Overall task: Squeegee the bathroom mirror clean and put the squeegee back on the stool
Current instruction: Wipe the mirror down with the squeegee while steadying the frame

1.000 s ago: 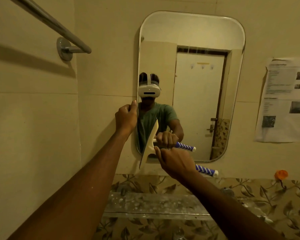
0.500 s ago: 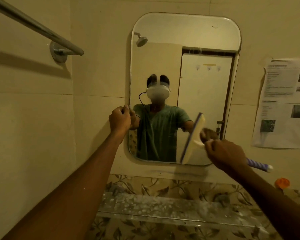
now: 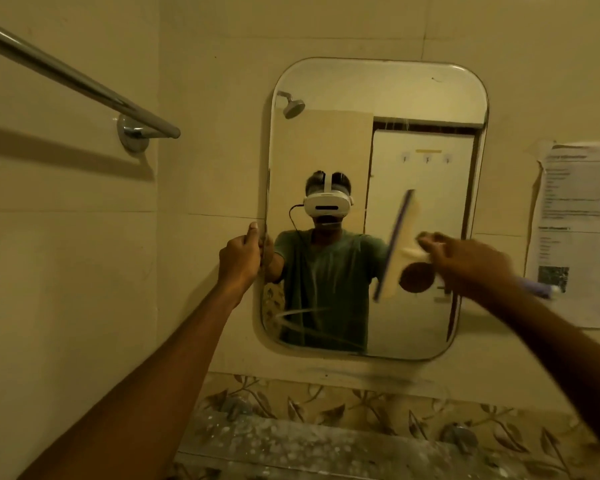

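Note:
A rounded rectangular mirror [image 3: 409, 98] hangs on the beige tiled wall. My left hand [image 3: 240, 255] grips its left edge at mid height. My right hand [image 3: 465, 259] is closed on the handle of a cream squeegee [image 3: 397, 244], motion-blurred. The blade stands nearly upright against the right half of the glass. The blue striped handle end [image 3: 537, 289] sticks out to the right past my wrist. Faint wet streaks [image 3: 305, 311] curve across the lower left of the glass. The stool is out of view.
A chrome towel bar [image 3: 77, 81] juts from the left wall at upper left. A printed paper sheet [image 3: 579, 233] is taped to the wall right of the mirror. A spotted glass shelf [image 3: 309, 441] sits below, in front of leaf-patterned tiles.
My right hand swept the squeegee from the mirror's lower left across to its right half and then upward. My left hand stayed on the mirror's left edge. The view tilted upward.

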The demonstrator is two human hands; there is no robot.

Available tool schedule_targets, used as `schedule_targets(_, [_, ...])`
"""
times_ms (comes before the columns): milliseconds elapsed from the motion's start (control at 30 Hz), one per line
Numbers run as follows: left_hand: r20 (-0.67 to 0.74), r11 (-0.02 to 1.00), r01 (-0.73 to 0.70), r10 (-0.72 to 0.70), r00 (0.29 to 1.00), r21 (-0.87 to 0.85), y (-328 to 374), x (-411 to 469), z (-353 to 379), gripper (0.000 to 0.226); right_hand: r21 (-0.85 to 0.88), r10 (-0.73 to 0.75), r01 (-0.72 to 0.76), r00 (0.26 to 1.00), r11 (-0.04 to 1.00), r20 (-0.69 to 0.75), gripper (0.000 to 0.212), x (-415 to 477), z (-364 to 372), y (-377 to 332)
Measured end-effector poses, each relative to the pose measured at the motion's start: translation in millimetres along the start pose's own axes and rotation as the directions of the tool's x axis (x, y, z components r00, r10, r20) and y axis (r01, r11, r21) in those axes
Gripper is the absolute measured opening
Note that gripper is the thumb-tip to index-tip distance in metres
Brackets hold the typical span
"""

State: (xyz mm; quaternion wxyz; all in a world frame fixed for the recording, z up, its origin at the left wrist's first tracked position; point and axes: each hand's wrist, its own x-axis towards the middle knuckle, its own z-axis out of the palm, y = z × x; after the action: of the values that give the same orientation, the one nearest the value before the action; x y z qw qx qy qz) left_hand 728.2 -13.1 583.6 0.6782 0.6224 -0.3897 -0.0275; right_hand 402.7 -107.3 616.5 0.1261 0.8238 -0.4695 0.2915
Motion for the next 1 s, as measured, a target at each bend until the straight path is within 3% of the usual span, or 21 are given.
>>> schedule_targets(100, [0.109,0.997,-0.067,0.062,0.992,0.041,4,6,-11,0.048,-0.078,0.186,-0.194,0.978,0.978,-0.099,0.05,-4,-22,25])
schedule_targets(167, [0.137,0.992,-0.106,0.097,0.986,0.062,10,11,-17,0.048,-0.142,0.123,-0.139,0.985,0.98,-0.118,0.044,0,-31,13])
schedule_targets(267, [0.063,0.981,-0.182,0.178,0.982,0.063,23,25,-22,0.047,-0.154,-0.033,0.012,0.99,0.988,-0.134,0.025,17,-36,-30])
schedule_targets(333, [0.019,0.972,-0.232,0.232,0.973,0.022,37,36,-22,0.044,-0.16,-0.093,0.071,0.987,0.985,-0.131,0.031,42,-32,-60])
schedule_targets(433, [-0.027,0.961,-0.258,0.256,0.966,-0.105,66,48,-17,0.04,-0.025,-0.1,0.097,0.982,0.995,-0.163,0.037,79,-31,-109])
schedule_targets(567, [-0.105,0.952,-0.283,0.272,0.957,-0.114,93,59,-8,0.041,0.044,-0.147,0.163,0.957,0.986,-0.248,0.043,94,-40,-148])
schedule_targets(733, [-0.159,0.95,-0.3,0.283,0.946,-0.092,110,72,-4,0.041,-0.018,-0.106,0.105,0.988,0.994,-0.116,0.032,71,-69,-67])
schedule_targets(867, [-0.196,0.944,-0.329,0.327,0.925,0.023,120,78,0,0.041,0.056,0.184,-0.176,0.961,0.983,-0.205,0.042,62,-91,4])
schedule_targets(1000, [-0.186,0.951,-0.298,0.309,0.933,0.088,128,78,6,0.043,0.017,0.117,-0.116,0.967,0.993,-0.225,0.042,85,-94,-13])
